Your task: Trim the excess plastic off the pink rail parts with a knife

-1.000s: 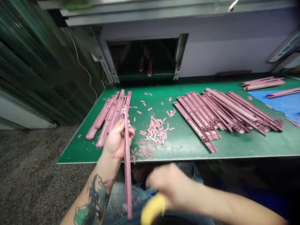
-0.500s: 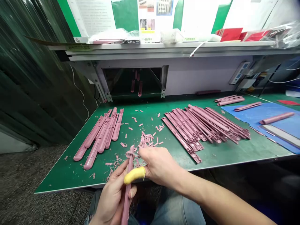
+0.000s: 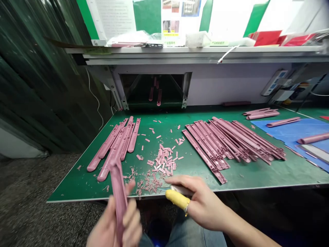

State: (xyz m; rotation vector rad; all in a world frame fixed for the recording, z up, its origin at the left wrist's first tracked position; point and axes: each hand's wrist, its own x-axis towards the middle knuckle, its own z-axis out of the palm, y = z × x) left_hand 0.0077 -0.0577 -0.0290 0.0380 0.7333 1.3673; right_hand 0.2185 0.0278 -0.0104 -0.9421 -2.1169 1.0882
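Observation:
My left hand (image 3: 120, 219), smeared by motion, is closed around a long pink plastic strip (image 3: 118, 192) held up at a tilt in front of the table's near edge. My right hand (image 3: 200, 200) has a yellow cover on its thumb and grips a small knife (image 3: 182, 189); its thin blade points left, apart from the strip. Just beyond both hands lie pink shavings (image 3: 149, 183) and a heap of small cut-off pink pieces (image 3: 166, 159). Several pink strips (image 3: 113, 147) are piled at the left, close behind the raised strip.
A larger row of pink strips (image 3: 226, 137) covers the right part of the green table (image 3: 159, 133). Further right, a blue mat (image 3: 285, 132) carries more strips. Behind stands a shelf (image 3: 180, 56) above an opening (image 3: 136, 92) with pink strips inside.
My left hand has swung the strip left and tilted it upright, away from the knife. My right hand has moved right and down, and the knife now shows. The view has shifted slightly left.

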